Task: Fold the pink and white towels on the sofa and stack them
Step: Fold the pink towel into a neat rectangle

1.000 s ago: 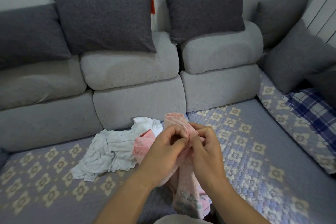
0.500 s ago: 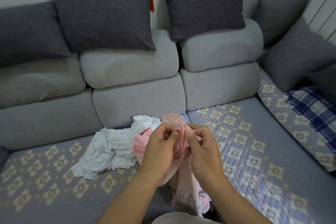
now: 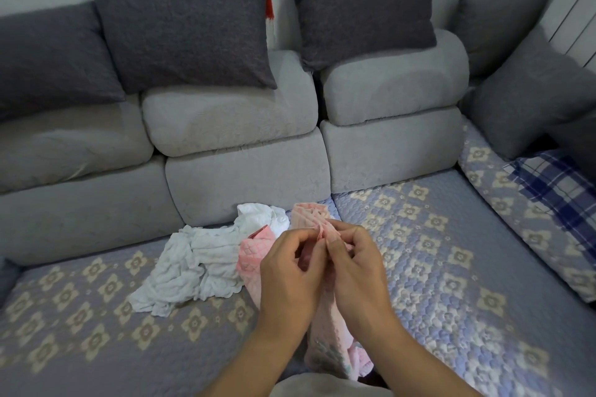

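Note:
A bunched pink towel [image 3: 311, 217] is lifted off the sofa seat, its lower end hanging down toward my lap. My left hand [image 3: 292, 267] and my right hand [image 3: 353, 263] are close together in front of me, both pinching the towel's gathered edge between thumb and fingers. A second pink quilted piece [image 3: 253, 253] shows just left of my left hand. A crumpled white towel [image 3: 196, 263] lies loose on the seat to the left, untouched.
The seat has a blue-grey quilted cover with flower motifs [image 3: 435, 267]. Light grey back cushions [image 3: 245, 177] and dark grey pillows [image 3: 183, 32] line the rear. A blue plaid cloth [image 3: 554, 190] lies at the right, beside more dark pillows.
My hands stayed together on the pink towel, working their fingers along its bunched edge. The white towel has not moved.

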A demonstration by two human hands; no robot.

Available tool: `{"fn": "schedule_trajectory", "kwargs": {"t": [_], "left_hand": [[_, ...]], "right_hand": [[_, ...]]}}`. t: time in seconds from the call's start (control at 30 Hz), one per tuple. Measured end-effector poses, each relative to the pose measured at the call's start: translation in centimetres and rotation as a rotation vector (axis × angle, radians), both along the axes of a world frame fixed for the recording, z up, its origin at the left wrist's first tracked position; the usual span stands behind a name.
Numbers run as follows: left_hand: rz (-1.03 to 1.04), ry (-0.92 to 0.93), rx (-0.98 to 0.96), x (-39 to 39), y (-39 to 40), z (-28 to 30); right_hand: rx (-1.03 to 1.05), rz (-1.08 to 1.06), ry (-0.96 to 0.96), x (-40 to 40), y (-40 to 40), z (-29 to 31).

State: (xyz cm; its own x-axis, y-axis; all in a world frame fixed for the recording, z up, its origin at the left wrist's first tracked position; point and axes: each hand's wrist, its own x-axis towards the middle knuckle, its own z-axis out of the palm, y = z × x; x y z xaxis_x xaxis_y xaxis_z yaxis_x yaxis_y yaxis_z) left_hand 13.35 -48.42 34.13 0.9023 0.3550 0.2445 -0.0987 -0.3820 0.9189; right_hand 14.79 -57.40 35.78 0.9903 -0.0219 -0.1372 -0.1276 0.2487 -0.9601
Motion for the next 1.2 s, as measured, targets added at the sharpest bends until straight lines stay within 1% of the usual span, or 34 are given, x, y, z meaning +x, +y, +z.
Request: {"fn": "schedule_trajectory", "kwargs": {"t": [0.1, 0.23, 0.3, 0.33, 0.4, 0.53, 0.6, 0.67, 0.73, 0.8, 0.87, 0.93, 1.07, 1.2], "left_hand": [[0.030, -0.026, 0.053, 0.2, 0.0, 0.3], [0.096, -0.052, 0.031, 0.0, 0.1, 0.6], [0.092, -0.058, 0.048, -0.2, 0.0, 0.8], [0.072, -0.054, 0.049, -0.2, 0.0, 0.8], [0.034, -0.026, 0.027, -0.1, 0.1, 0.8], [0.034, 0.021, -0.027, -0.1, 0.3, 0.8], [0.050, 0.033, -0.048, -0.1, 0.3, 0.9], [0.008, 0.040, -0.090, -0.1, 0.2, 0.8], [-0.057, 0.072, -0.140, -0.2, 0.3, 0.8], [-0.070, 0.132, -0.096, -0.2, 0.5, 0.9], [-0.055, 0.183, -0.072, 0.1, 0.9, 0.6], [-0.074, 0.236, -0.198, 0.5, 1.6, 0.5], [-0.050, 0.262, -0.477, 0.8, 1.9, 0.6], [-0.006, 0.241, -0.945, 1.1, 1.9, 0.1]], "right_hand": [[-0.007, -0.001, 0.009, 0.1, 0.2, -0.3], [-0.033, -0.076, 0.019, 0.2, 0.5, -0.3], [-0.029, -0.117, 0.024, 0.2, 0.6, -0.5], [-0.078, -0.116, -0.004, 0.1, 0.7, -0.5], [-0.179, -0.087, -0.069, -0.1, 0.9, -0.6], [-0.118, -0.067, -0.080, -0.3, 0.9, -0.8], [-0.150, -0.060, -0.093, -0.2, 0.8, -0.8], [-0.174, -0.054, -0.099, -0.1, 0.7, -0.9], [-0.154, -0.053, -0.077, -0.1, 0.6, -0.6], [-0.125, -0.019, -0.046, -0.3, 0.5, -0.4], [-0.154, 0.020, -0.035, -0.5, 0.5, -0.5], [-0.166, 0.032, -0.021, -0.2, 0.3, -1.1], [-0.062, 0.073, 0.035, 0.2, -0.3, -2.4], [-0.125, 0.148, 0.006, 0.0, 0.0, -3.3]]}}
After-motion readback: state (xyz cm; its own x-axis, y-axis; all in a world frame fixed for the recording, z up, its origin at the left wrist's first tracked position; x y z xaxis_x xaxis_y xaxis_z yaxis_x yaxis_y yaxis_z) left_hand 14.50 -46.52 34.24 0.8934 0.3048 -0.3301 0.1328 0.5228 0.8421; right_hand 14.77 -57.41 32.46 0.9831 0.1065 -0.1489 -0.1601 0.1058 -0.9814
